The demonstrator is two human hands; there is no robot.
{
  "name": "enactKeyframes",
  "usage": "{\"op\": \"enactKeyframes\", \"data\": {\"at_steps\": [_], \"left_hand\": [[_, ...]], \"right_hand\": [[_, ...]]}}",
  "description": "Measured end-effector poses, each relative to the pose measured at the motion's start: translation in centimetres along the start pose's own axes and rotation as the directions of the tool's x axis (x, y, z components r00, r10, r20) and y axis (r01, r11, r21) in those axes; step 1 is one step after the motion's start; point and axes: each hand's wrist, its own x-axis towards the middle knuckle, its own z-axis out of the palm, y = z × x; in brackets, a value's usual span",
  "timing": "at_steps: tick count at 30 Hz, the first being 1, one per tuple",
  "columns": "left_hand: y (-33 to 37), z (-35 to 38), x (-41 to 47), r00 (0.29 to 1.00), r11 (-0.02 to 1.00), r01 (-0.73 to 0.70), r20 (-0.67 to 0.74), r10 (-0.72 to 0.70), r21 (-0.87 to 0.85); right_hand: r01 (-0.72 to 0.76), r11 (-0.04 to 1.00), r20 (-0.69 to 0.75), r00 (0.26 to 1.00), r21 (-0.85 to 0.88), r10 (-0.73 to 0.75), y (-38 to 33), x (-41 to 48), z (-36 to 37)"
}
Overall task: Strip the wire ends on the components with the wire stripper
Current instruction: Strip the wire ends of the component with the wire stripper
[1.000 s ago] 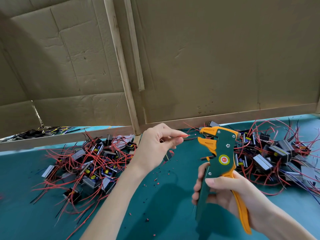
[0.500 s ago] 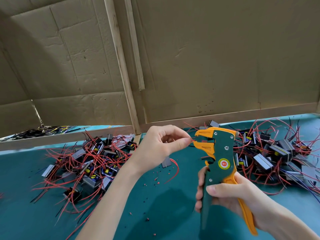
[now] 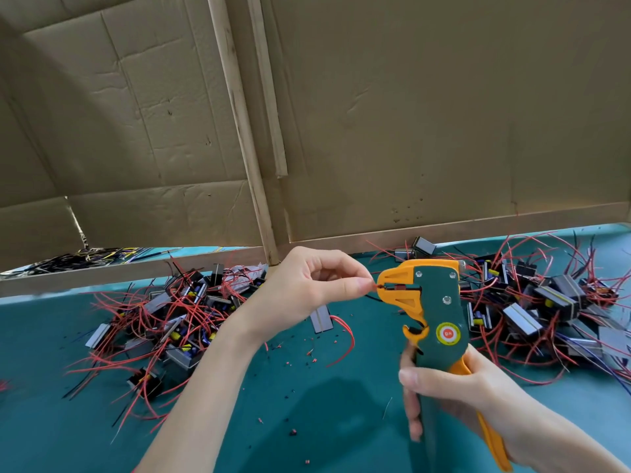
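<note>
My right hand (image 3: 454,394) grips the handles of a green and orange wire stripper (image 3: 432,312), held upright with its jaws pointing left. My left hand (image 3: 307,288) pinches a red wire end between thumb and forefinger, right at the mouth of the jaws, and the tip sits inside them. A small grey component (image 3: 321,319) hangs below that hand, its other red wire (image 3: 345,339) curling down over the mat.
A pile of components with red and black wires (image 3: 164,322) lies on the left of the teal mat (image 3: 273,421), a second pile (image 3: 546,302) on the right. Bits of stripped insulation dot the mat. Cardboard walls and wooden slats (image 3: 246,131) stand behind.
My left hand has brought the wire end rightward into the stripper's jaws, and the stripper has shifted slightly left to meet it. The hanging component has come into view below my left hand.
</note>
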Motion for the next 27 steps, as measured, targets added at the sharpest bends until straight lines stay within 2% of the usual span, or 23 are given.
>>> {"op": "enactKeyframes", "data": {"at_steps": [2, 4, 6, 9, 11, 20, 27], "left_hand": [[-0.2, 0.0, 0.1, 1.000, 1.000, 0.021, 0.006, -0.021, 0.013], [-0.6, 0.0, 0.2, 0.999, 0.997, 0.051, 0.004, -0.052, 0.053], [-1.0, 0.0, 0.2, 0.996, 0.993, 0.082, 0.019, -0.084, 0.088], [-1.3, -0.4, 0.1, 0.995, 0.988, 0.095, 0.007, -0.097, 0.125], [-1.4, -0.6, 0.1, 0.996, 0.990, 0.086, -0.014, -0.085, 0.115], [-0.6, -0.1, 0.2, 0.995, 0.983, 0.000, -0.100, -0.018, -0.183], [-0.5, 1.0, 0.4, 0.993, 0.987, 0.038, -0.103, -0.055, -0.159]], "right_hand": [[0.024, 0.999, -0.133, 0.991, -0.042, -0.029, 0.5, 0.1, 0.9], [0.042, 0.996, -0.200, 0.978, -0.083, -0.058, 0.9, 0.4, 1.4], [0.020, 0.998, -0.153, 0.988, -0.058, -0.029, 0.8, 0.5, 1.4], [0.013, 0.985, 0.007, 1.000, 0.173, -0.014, 0.2, 0.6, 0.6], [0.032, 0.973, 0.042, 0.998, 0.228, -0.043, 0.1, 0.8, 0.0], [0.049, 0.976, 0.027, 0.998, 0.212, -0.056, -0.1, 1.0, -0.6], [0.029, 0.987, 0.125, 0.991, 0.159, -0.049, -0.2, 0.8, -0.3]]}}
